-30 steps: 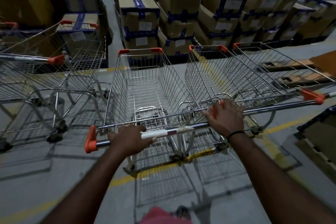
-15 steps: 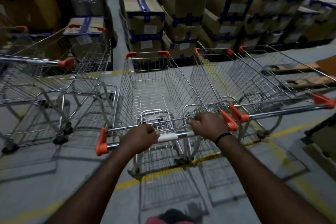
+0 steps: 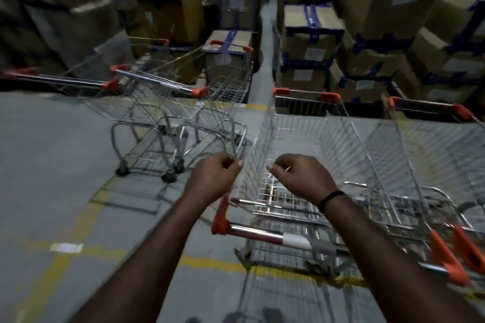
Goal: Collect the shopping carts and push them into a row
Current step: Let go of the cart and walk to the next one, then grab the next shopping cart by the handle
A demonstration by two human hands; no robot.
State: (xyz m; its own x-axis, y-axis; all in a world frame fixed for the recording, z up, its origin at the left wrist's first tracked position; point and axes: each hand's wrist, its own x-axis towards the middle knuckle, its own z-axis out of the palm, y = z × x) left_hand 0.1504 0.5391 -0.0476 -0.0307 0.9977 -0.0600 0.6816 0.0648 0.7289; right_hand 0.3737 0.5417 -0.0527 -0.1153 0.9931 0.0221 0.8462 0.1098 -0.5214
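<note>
Open floor (image 3: 47, 170) noted left of frame. Upper-centre path blocked by nested carts (image 3: 178, 113). Right half filled by cart row (image 3: 341, 155). Top edge walled by stacked boxes (image 3: 312, 31); narrow aisle (image 3: 265, 65) between.

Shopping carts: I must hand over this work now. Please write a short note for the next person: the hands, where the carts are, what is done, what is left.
Left hand: fingers curled, holding nothing, by the left rim of the near cart.
Right hand: the same, over its basket.
The near cart stands side by side with the right cart, handles toward you; no hand is on either handle.
Done: these two form a row.
Left: the two left carts stand apart at an angle; bring them in.
</note>
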